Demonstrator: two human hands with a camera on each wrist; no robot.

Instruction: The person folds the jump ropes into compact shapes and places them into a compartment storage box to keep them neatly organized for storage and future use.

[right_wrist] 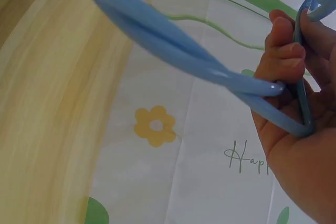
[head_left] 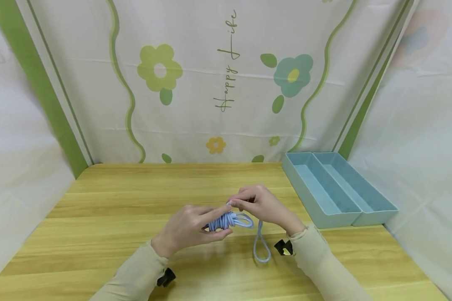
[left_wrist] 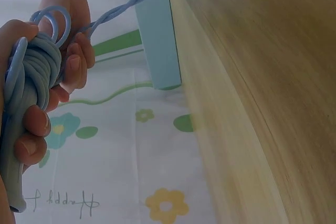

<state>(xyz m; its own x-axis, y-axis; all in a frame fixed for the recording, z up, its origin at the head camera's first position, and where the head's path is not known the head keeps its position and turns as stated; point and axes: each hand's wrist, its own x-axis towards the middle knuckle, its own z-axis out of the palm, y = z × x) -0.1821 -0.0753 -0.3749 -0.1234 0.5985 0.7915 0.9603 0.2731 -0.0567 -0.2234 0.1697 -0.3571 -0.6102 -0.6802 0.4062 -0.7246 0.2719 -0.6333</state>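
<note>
A light blue jump rope (head_left: 223, 221) is wound into a tight bundle, with small loops sticking out of its right end. My left hand (head_left: 190, 229) grips the bundle from the left. In the left wrist view, a smooth blue handle (left_wrist: 11, 174) extends from the coils (left_wrist: 44, 59) beneath my left fingers. My right hand (head_left: 265, 205) holds the loose cord close to the bundle's far side, its fingers curled. From that hand a doubled length of cord (right_wrist: 173, 48) hangs in a loop. The rope's other handle cannot be made out.
Two light blue open trays (head_left: 325, 215) stand side by side at the table's right. The wooden table (head_left: 109, 200) runs back to a patterned cloth (head_left: 196, 121), with more cloth at both sides. A black wrist strap piece (head_left: 166, 277) shows at each sleeve.
</note>
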